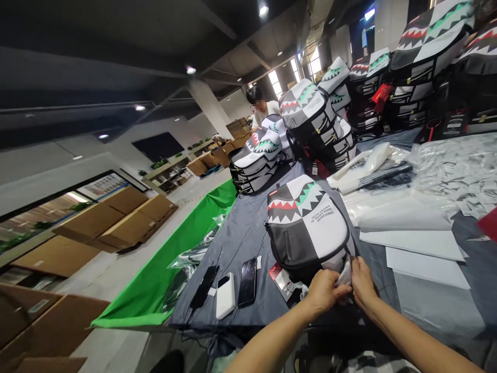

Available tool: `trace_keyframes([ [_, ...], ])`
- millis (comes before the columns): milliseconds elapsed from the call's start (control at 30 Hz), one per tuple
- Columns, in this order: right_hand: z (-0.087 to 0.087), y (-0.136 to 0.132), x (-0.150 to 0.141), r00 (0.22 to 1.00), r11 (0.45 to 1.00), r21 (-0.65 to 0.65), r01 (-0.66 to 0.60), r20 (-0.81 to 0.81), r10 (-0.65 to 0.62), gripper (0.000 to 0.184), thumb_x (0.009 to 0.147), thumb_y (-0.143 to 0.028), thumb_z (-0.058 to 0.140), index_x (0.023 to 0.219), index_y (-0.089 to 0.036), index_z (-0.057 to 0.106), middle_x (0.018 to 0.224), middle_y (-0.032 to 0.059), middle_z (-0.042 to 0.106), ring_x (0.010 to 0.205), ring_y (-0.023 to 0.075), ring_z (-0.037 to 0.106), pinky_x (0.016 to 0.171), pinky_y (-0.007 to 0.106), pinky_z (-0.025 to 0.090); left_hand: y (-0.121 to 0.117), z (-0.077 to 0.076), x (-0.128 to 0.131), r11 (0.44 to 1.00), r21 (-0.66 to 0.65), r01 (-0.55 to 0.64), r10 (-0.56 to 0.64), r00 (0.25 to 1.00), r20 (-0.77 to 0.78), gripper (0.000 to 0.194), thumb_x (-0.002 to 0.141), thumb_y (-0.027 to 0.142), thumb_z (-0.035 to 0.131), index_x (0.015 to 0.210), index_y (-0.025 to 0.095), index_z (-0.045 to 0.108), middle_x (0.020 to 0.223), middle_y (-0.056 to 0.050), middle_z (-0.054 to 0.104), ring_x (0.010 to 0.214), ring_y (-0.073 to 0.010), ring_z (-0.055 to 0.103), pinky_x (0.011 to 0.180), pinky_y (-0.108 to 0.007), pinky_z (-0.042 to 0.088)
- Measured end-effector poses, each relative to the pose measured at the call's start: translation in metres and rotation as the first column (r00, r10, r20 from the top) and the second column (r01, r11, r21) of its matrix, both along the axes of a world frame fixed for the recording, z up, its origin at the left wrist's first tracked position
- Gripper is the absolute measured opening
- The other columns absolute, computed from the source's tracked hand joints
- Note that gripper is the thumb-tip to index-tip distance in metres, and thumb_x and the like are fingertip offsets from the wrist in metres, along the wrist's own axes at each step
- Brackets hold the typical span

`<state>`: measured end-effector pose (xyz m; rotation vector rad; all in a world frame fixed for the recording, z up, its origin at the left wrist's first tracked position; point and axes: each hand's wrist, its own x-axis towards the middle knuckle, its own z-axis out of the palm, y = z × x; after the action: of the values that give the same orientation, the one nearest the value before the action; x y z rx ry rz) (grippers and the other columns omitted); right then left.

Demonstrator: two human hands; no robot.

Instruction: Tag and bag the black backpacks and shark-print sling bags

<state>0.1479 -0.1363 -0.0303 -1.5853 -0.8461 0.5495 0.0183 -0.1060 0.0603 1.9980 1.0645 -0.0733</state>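
Fingers (pixel 343 292) of left hand (pixel 323 290) and right hand (pixel 363 282) pinch whitish wrapping (pixel 345 273), partly hidden, at the backpack (pixel 310 228).

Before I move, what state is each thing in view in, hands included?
Shark-mouth backpack, on the covered table, front panel showing
Left hand, pinching whitish material at the backpack's lower edge
Right hand, pinching the same material
Smartphone nearest the backpack, flat, screen dark
White power bank, flat
Red-and-white hang tag, beside the backpack
Backpack pile behind, stacked
White sheets, flat, overlapping
Ceiling light, lit
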Motion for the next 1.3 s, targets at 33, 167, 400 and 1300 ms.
trace_keyframes([
  [33,0.004,0.001,0.010,0.999,0.999,0.000,-0.033,0.025,0.033,0.038,0.098,-0.052,0.022,0.076,-0.027,0.040,0.058,-0.0013,0.049,0.052,0.0197,0.053,0.048,0.032,0.047,0.001,0.000,0.000,0.998,0.065,0.004,-0.002,0.999,-0.035,0.039,0.089,0.054,0.065,0.080,0.016,0.070,0.077,-0.005,0.075,0.076,-0.0216,0.072,0.068,-0.025,0.050],
  [167,0.030,-0.010,0.056,0.960,0.978,0.044,-0.205,0.204,0.192,0.025,0.092,-0.049,0.049,0.091,-0.025,0.056,0.078,0.0048,0.064,0.074,0.0249,0.064,0.069,0.040,0.054,0.002,-0.005,0.003,0.947,0.298,0.120,-0.077,0.986,-0.151,0.034,0.089,0.051,0.068,0.079,0.018,0.072,0.075,-0.005,0.075,0.075,-0.0212,0.072,0.065,-0.023,0.046],
  [400,0.052,-0.009,0.067,0.182,0.620,-0.165,-0.767,0.870,0.458,0.024,0.081,-0.018,0.064,0.104,-0.020,0.062,0.091,0.0054,0.071,0.084,0.0211,0.062,0.093,0.041,0.046,0.005,-0.017,-0.006,0.691,0.616,0.379,-0.253,0.925,-0.285,0.026,0.096,0.041,0.062,0.095,0.017,0.072,0.080,-0.008,0.075,0.078,-0.0214,0.070,0.071,-0.029,0.046],
  [1300,0.070,-0.007,0.073,0.265,0.725,0.187,-0.663,0.964,-0.006,0.022,0.097,-0.012,0.040,0.104,-0.019,0.059,0.086,0.0061,0.069,0.077,0.0174,0.066,0.071,0.030,0.057,0.023,0.030,0.016,0.897,-0.407,0.174,-0.016,0.932,0.363,0.077,0.096,0.072,0.028,0.083,0.011,0.073,0.076,-0.012,0.070,0.058,-0.0157,0.061,0.069,-0.033,0.056],
])
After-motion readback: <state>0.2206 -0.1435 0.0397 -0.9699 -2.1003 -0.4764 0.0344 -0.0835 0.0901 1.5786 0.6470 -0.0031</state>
